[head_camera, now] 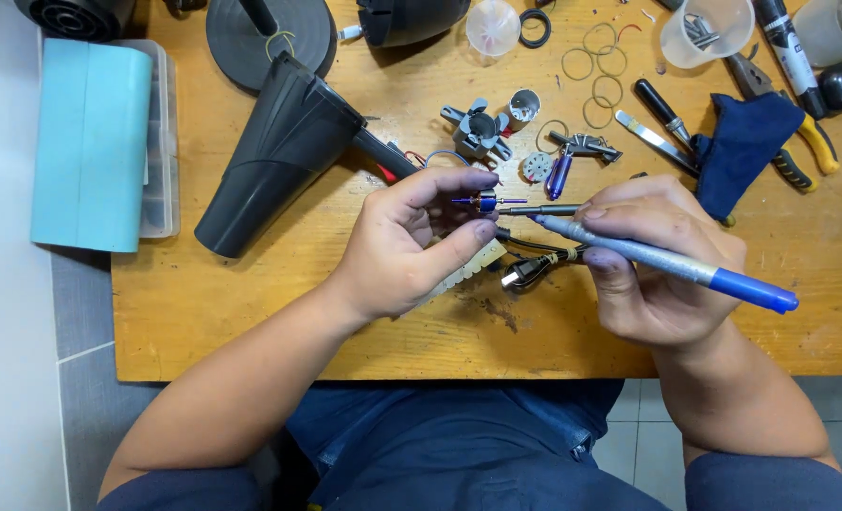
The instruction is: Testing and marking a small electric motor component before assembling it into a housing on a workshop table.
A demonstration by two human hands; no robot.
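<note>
Over the cluttered wooden worktop (251,303), the left hand (402,251) pinched what seemed a small motor (484,201), shaft pointing right toward the tip of the blue-handled tool (657,260) clamped in the right hand (662,274).

A wooden table (251,322), worn and stained, fills the middle of the view from nine to three o'clock. Grey floor tiles (85,378) with pale grout lines show at eight o'clock and again at four o'clock. Even, soft light falls from above, casting faint shadows.
</note>
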